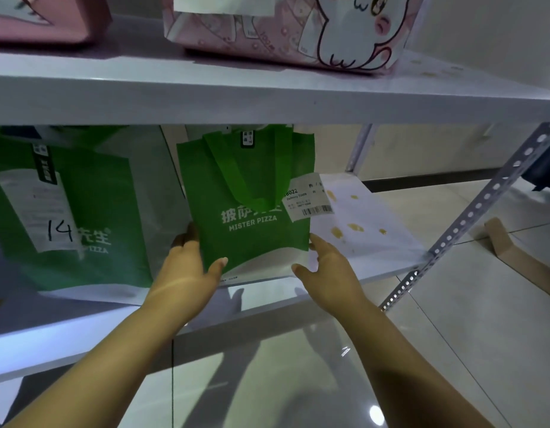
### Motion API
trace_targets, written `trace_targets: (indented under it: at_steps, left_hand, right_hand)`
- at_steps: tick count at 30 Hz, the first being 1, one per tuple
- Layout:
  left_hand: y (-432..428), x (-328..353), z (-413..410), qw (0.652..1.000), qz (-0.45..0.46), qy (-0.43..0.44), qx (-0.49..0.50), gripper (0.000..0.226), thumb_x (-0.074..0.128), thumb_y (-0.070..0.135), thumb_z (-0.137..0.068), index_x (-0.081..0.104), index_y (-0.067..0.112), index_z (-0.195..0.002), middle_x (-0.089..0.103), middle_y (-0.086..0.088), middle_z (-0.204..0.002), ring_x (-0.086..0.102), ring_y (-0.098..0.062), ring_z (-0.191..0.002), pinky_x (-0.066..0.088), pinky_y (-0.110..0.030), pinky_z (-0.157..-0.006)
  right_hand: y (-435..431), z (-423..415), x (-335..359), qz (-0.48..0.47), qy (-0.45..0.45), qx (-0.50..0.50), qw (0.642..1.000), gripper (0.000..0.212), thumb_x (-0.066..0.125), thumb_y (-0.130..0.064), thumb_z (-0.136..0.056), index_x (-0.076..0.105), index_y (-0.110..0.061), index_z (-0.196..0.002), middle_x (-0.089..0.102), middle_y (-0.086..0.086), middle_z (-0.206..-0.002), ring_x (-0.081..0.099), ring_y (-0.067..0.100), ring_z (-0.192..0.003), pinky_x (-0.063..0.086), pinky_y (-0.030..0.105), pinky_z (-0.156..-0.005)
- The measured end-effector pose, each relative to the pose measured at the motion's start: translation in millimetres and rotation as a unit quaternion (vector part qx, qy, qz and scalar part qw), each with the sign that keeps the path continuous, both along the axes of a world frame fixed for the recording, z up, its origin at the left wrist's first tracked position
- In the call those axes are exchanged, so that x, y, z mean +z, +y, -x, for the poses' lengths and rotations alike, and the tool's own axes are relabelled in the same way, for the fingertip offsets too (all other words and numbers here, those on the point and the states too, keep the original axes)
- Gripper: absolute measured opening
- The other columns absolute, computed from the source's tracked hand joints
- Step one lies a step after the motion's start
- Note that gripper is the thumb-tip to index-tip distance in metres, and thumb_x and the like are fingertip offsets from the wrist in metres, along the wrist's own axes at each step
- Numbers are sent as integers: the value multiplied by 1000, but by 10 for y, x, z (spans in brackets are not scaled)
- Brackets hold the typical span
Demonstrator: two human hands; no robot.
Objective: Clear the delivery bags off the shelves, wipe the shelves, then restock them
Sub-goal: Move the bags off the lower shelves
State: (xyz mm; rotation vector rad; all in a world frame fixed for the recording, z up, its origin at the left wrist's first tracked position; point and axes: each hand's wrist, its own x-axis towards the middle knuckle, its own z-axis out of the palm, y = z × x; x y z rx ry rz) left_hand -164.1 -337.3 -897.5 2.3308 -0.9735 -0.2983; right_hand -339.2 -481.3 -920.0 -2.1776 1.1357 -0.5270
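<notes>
Glossy tiles [452, 319] run under a white metal rack, and on its middle shelf [387, 242] stands a small green bag [252, 186] with "MISTER PIZZA" printed on it, upright near the front edge. A bigger green bag [91, 211] stands just to its left, and yellowish stains [355, 227] mark the bare board to its right. The left hand [184, 273] pinches the bag's lower left edge, thumb on the front face and fingers curled round the side. The right hand [332, 273] lies against the lower right corner with fingers fairly straight and the thumb spread away, pressing rather than gripping. The bag looks like soft non-woven cloth, limp, and probably light. Squeezed at the sides it could buckle or tip whatever is inside. A hold under the base or by the loop handles [233, 168] draped down the front would be safer. The paper label [309, 199] sticking out at its right could tear if snagged. A pink bag [286, 29] sits on the shelf above.
</notes>
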Motion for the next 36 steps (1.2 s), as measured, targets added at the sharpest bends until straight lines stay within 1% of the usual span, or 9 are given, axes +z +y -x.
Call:
trace_targets:
  at_steps: [4,9,11,14,18,25,31,33,36]
  left_hand:
    - [29,-10,-22,1000,16,4,-5,67,61,37,-85,33,11,-140,46,-15,-132,47,-32,-118,42,-40,-98]
    - [244,17,14,997,71,-1,-1,59,65,37,-82,45,9,-130,46,-13,-126,51,-31,-112,44,-39,-94]
    - [391,48,4,994,105,-6,-7,55,66,37,-82,47,14,-129,48,-8,-124,54,-26,-106,46,-38,-91]
    - [602,93,-36,989,145,1,-11,48,66,36,-82,52,18,-124,50,3,-115,56,-12,-95,48,-30,-83]
    - [853,119,-153,987,162,2,4,39,67,34,-82,57,21,-117,53,7,-108,59,-6,-89,47,-20,-72]
    - [1293,56,-557,982,160,-23,97,38,68,27,-82,56,15,-116,56,3,-106,57,-11,-86,45,-25,-77]
    - [1495,17,-966,976,96,-10,197,38,63,35,-85,49,12,-112,44,-4,-107,49,-21,-86,39,-31,-74]
    - [1481,29,-1116,971,52,2,234,40,62,33,-85,48,10,-114,41,-8,-109,49,-29,-95,42,-35,-77]
    - [1470,-6,-1286,969,25,1,247,51,60,32,-86,42,8,-128,38,-18,-127,36,-37,-117,40,-46,-94]
  right_hand:
    - [52,2,6,16,8,-21,1000,52,64,-32,-85,42,-31,-132,55,-4,-121,46,8,-93,37,24,-79]
    - [233,17,115,75,27,-37,996,51,60,-36,-87,45,-20,-133,53,0,-127,51,18,-114,41,29,-89]
    - [346,-13,179,84,14,-34,996,48,59,-36,-88,47,-20,-131,54,-2,-127,52,16,-113,40,27,-90]
    - [574,-133,253,100,-4,-8,995,40,60,-35,-88,53,-22,-125,59,-5,-121,54,12,-109,40,24,-89]
    - [914,-424,310,103,-22,58,993,36,60,-33,-88,56,-22,-122,62,-7,-115,55,10,-104,43,24,-87]
    - [1299,-1055,269,68,-20,134,988,33,60,-35,-87,55,-26,-118,61,-11,-106,56,9,-96,49,30,-81]
    - [1433,-1483,200,18,70,141,987,35,56,-38,-89,47,-18,-116,56,-3,-102,57,21,-93,48,33,-75]
    - [1432,-1605,210,15,119,122,985,31,54,-40,-90,47,-17,-110,57,0,-98,57,23,-89,46,32,-71]
    - [1423,-1730,223,16,165,102,981,29,52,-39,-91,49,-15,-107,61,5,-94,58,26,-83,43,30,-66]
